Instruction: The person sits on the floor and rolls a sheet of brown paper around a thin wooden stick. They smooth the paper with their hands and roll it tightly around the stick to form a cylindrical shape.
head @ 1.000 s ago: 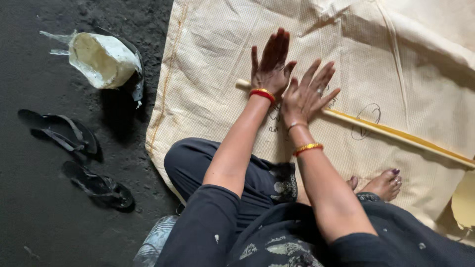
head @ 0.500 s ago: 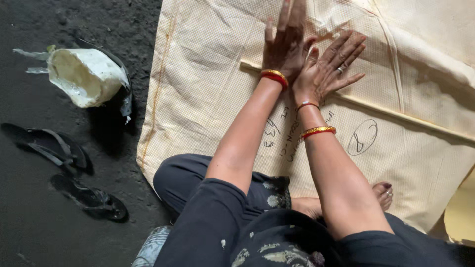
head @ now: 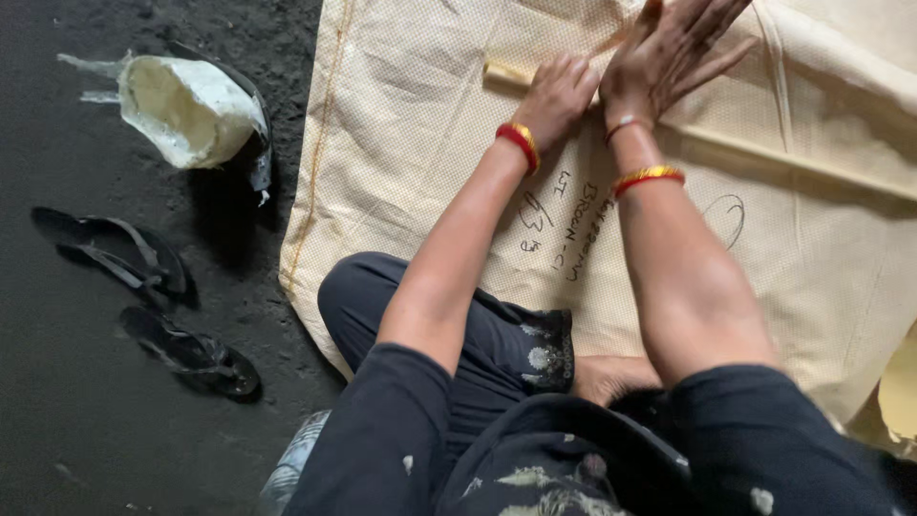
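Two hands work one long pale stick [head: 764, 153] lying across the cream woven sheet [head: 401, 172]. Left hand [head: 559, 96] is curled over the stick near its left end, pressing down, fingers bent. Right hand [head: 673, 48] lies flat, fingers spread, grasping nothing. For good control, keep both palms' pressure even and the wrists low.

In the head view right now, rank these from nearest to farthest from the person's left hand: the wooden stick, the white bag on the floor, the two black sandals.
1. Wooden stick: under the left hand, on the cream sheet.
2. White bag: to the left, on the dark floor.
3. Black sandals: lower left, farthest.
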